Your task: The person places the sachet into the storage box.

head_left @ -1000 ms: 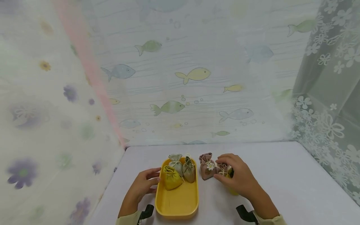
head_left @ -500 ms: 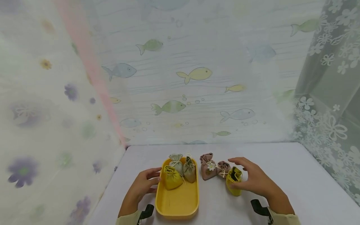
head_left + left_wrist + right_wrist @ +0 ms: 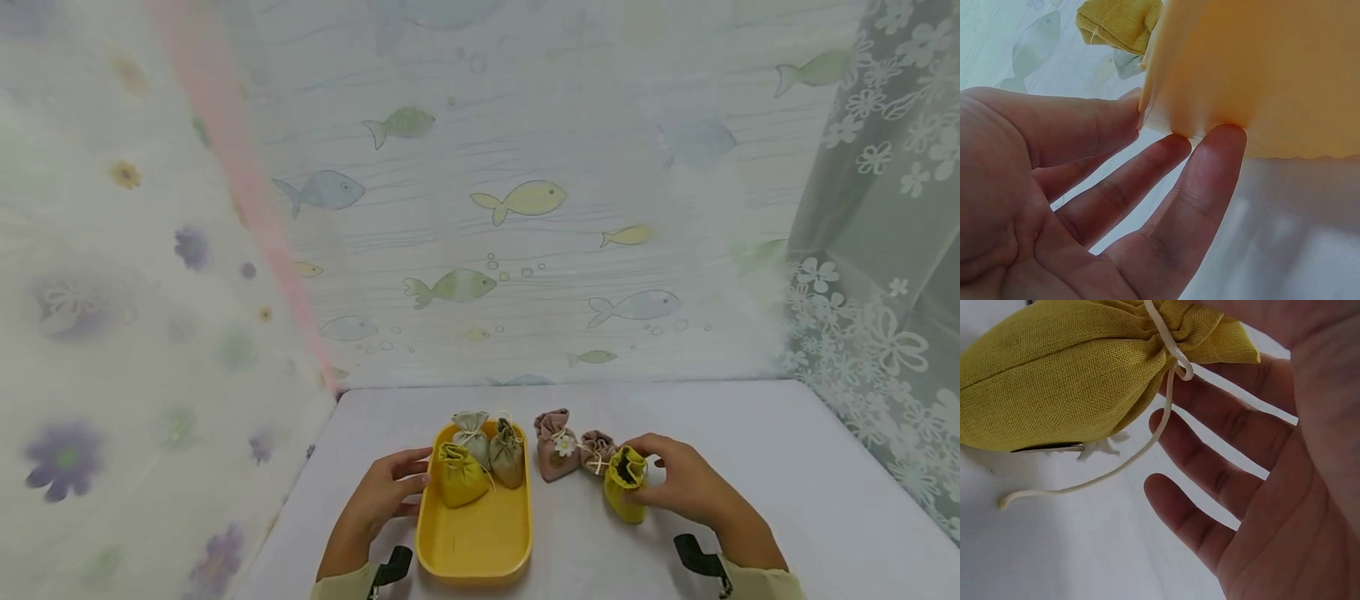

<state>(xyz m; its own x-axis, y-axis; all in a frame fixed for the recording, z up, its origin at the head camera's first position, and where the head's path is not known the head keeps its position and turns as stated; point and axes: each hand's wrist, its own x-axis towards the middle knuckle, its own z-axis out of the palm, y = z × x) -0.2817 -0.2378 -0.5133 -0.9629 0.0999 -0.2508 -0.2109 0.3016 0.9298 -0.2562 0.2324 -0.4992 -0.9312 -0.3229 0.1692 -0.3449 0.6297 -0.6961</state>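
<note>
In the head view, my right hand [image 3: 693, 487] holds a small yellow drawstring pouch [image 3: 628, 500] upright on the table, thumb in front. The right wrist view shows its pale cord around the gathered neck [image 3: 1169, 353], with several fingers spread behind it. My left hand [image 3: 385, 492] is at the left side of a yellow tray [image 3: 472, 550]; in the left wrist view its fingertips [image 3: 1225, 144] touch the outer wall. Inside the tray's far half sit another yellow pouch [image 3: 461, 479], a pale grey pouch [image 3: 471, 433] and an olive-brown pouch [image 3: 507, 458].
Between the tray and my right hand lie a mauve pouch [image 3: 555, 462] with a white flower and a smaller mauve-brown pouch [image 3: 597, 450]. They rest on a white-covered table [image 3: 750, 450]. A fish-print curtain [image 3: 517, 250] hangs behind the table.
My right hand moved right, away from the mauve pouches, and its fingers closed in on the yellow pouch. The left hand and tray stay about the same.
</note>
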